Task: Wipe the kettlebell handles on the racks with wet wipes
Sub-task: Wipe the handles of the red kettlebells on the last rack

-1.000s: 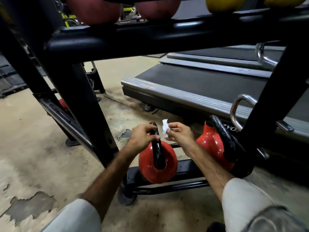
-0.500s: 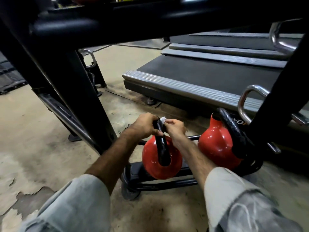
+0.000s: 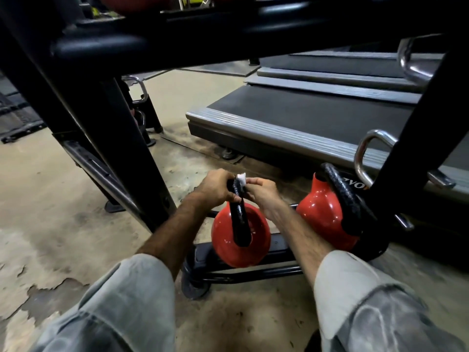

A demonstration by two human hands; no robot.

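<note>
A red kettlebell (image 3: 239,246) with a black handle (image 3: 239,217) sits on the lowest rail of the black rack (image 3: 253,273). My left hand (image 3: 215,188) grips the top of that handle from the left. My right hand (image 3: 264,193) presses a small white wet wipe (image 3: 241,178) against the handle's top from the right. A second red kettlebell (image 3: 323,214) with a black handle (image 3: 342,196) stands to the right on the same rail, untouched.
The rack's thick black upright (image 3: 101,128) slants down just left of my hands, and its upper beam (image 3: 228,34) runs overhead. Another black post (image 3: 416,138) rises at the right. Treadmill decks (image 3: 304,115) lie behind the rack. The concrete floor (image 3: 50,224) has peeling paint.
My right hand has brought the wipe from beside the handle onto its top, next to my left hand. My head has moved lower and closer to the rack.
</note>
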